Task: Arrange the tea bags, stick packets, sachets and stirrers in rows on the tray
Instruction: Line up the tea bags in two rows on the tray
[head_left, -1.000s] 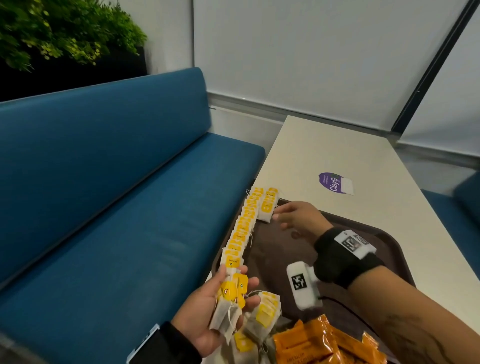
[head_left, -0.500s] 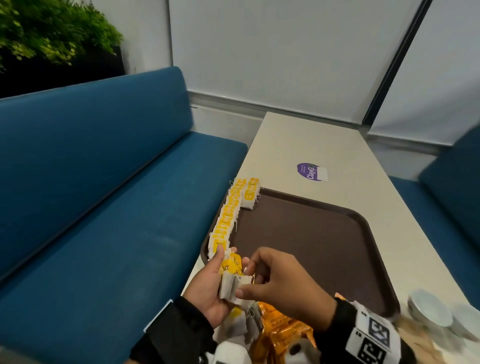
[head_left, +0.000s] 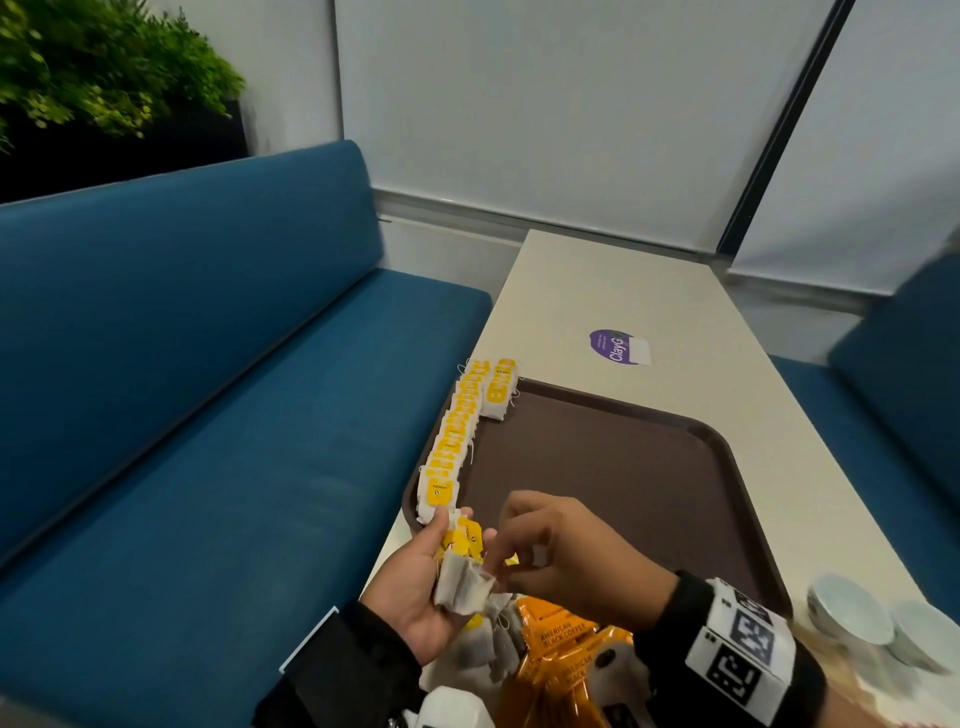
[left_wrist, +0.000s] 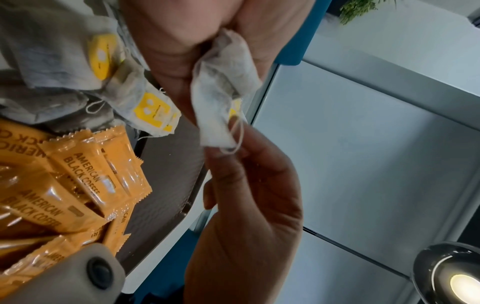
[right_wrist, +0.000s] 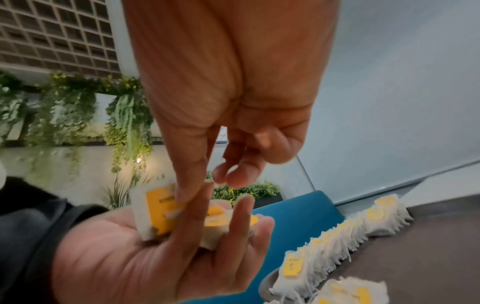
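The left hand (head_left: 415, 592) lies palm up at the tray's (head_left: 727, 467) near corner, fingers curled round a small bunch of tea bags (head_left: 462, 577) with yellow tags. The right hand (head_left: 571, 561) meets it from the right, thumb and forefinger pinching the edge of one bag in that bunch; the left wrist view shows the pinch on the bag's (left_wrist: 221, 115) paper corner, its string looped by the fingertips (left_wrist: 233, 156). Both hands are together over the same bunch. Beyond the left hand a row of bags (head_left: 457, 441) runs away along the tray's left edge, overlapping like tiles, with a short second row (head_left: 498, 389) begun beside its far end. Below the hands lie loose bags (head_left: 493, 644) and orange coffee sticks (head_left: 561, 654). Right of the right wrist, two white bowls (head_left: 878, 618) stand on the surface (head_left: 623, 291)
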